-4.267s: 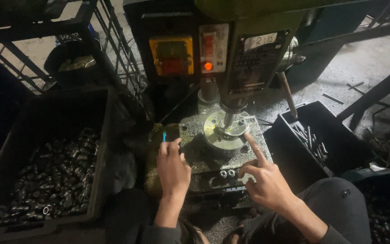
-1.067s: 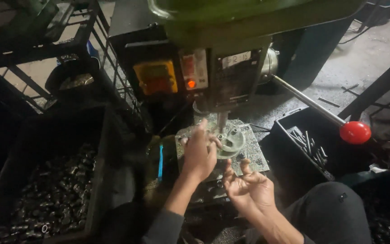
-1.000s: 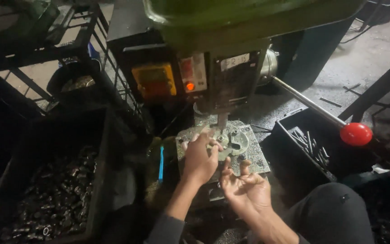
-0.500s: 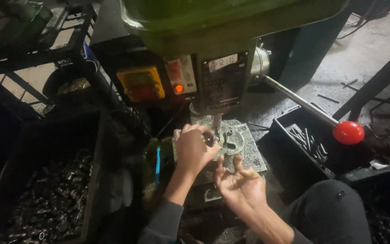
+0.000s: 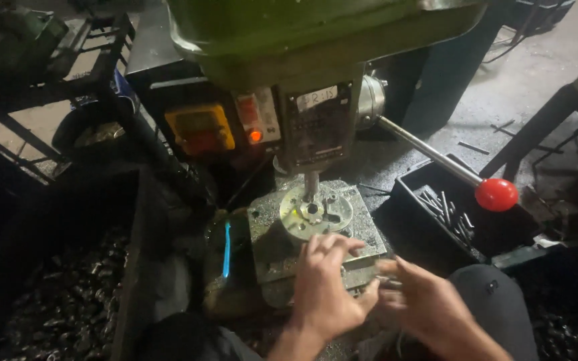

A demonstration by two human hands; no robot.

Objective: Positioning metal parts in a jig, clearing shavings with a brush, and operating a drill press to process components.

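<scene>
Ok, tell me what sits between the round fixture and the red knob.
Head view: the corner of the grey table, then the black bin's rim, between fixture and knob.

Left hand (image 5: 326,287) is off the round fixture (image 5: 316,212) now, pulled back to the near edge of the drill plate (image 5: 269,254); right hand (image 5: 429,304) has closed in, fingertips meeting beside it.
</scene>
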